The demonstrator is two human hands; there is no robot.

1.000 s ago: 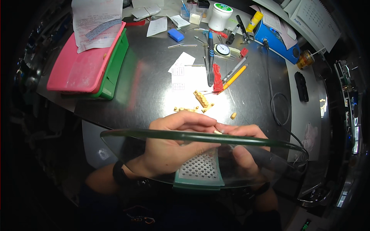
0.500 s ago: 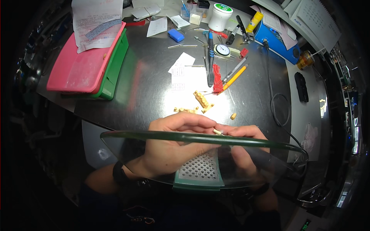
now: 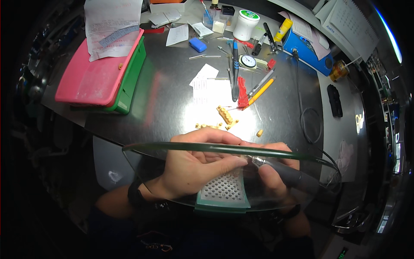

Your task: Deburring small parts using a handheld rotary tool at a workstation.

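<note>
Behind a clear glass shield point(image 3: 144, 170) my two hands meet close together. The dark grey rotary handpiece point(image 3: 291, 173) lies in my right hand point(image 3: 274, 175), its silver nose pointing at the left fingertips. My left hand point(image 3: 187, 168) is closed, thumb and fingers pinched at the handpiece's tip. The small cream-coloured tooth-like piece seen there earlier is hidden now by the fingers and the shield's dark rim. Below the hands is a perforated grey plate in a green frame point(image 3: 222, 190). Yellowish dental model pieces point(image 3: 224, 115) and a loose model tooth point(image 3: 260, 133) lie just beyond.
A green bin with a pink lid point(image 3: 92, 80) stands at left, papers on top. Beyond the hands lie a blue-black brush point(image 3: 235, 71), a yellow pencil point(image 3: 261, 92), red sheet pieces point(image 3: 243, 93) and a dial gauge point(image 3: 248, 61). A cable point(image 3: 303, 110) runs from a blue box point(image 3: 308, 49).
The cream piece has gone out of sight between my fingers. The handpiece's body and silver nose now show clearly through the glass. The view has shifted slightly.
</note>
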